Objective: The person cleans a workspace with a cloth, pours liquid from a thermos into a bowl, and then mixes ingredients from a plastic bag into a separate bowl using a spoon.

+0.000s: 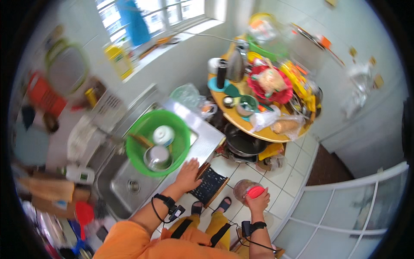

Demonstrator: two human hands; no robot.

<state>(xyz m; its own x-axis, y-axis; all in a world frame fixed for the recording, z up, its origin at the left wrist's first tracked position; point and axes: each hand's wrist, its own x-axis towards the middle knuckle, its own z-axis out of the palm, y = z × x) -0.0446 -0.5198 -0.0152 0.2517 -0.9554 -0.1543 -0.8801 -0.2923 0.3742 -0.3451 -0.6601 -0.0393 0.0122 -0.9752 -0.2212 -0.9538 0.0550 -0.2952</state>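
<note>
My right hand (pixel 258 200) holds a clear jar (pixel 242 189) by its red lid (pixel 255 192), above the tiled floor; what the jar contains is too blurred to tell. My left hand (pixel 188 174) is empty with its fingers spread, over the front edge of the steel sink counter (pixel 202 137). Whether it rests on that edge I cannot tell. Just beyond it, a green plastic basin (pixel 132 158) stands over the sink. In the basin lie a white bowl (pixel 164 135), a metal pot (pixel 157 158) and a wooden handle (pixel 139 140).
A low black-topped stool or rack (pixel 209 184) stands by my feet. Ahead, a crowded round wooden table (pixel 234 118) bears a red basket (pixel 284 94) and a metal kettle (pixel 237 64). Beneath its edge sits a black wok (pixel 245 142). To the right is a glazed white-framed door (pixel 339 207).
</note>
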